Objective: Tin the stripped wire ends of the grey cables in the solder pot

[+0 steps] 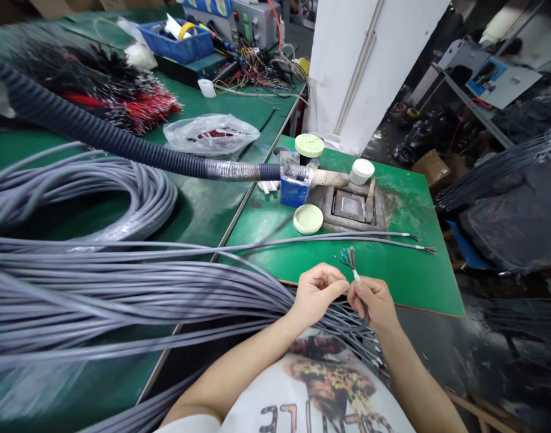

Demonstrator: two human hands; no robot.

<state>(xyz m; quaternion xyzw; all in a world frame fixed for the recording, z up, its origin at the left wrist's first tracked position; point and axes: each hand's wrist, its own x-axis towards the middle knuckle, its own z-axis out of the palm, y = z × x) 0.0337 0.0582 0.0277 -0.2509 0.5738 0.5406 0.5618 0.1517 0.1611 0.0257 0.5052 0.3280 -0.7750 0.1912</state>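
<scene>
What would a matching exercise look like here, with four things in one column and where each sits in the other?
Things:
1 cable end
2 black hose
3 green lid
4 blue basket

Places:
A at the far end of the left bench
B pinched in the right hand
C lying flat on the green board
D stretching across to the blue block

Pairs: 1-B, 2-D, 3-C, 4-A

White short-sleeved T-shirt (261,403); brown-and-yellow cloud-like print (332,382) across the chest; black lettering (293,418) beneath; bare left hand (316,294) and right hand (375,304).
</scene>
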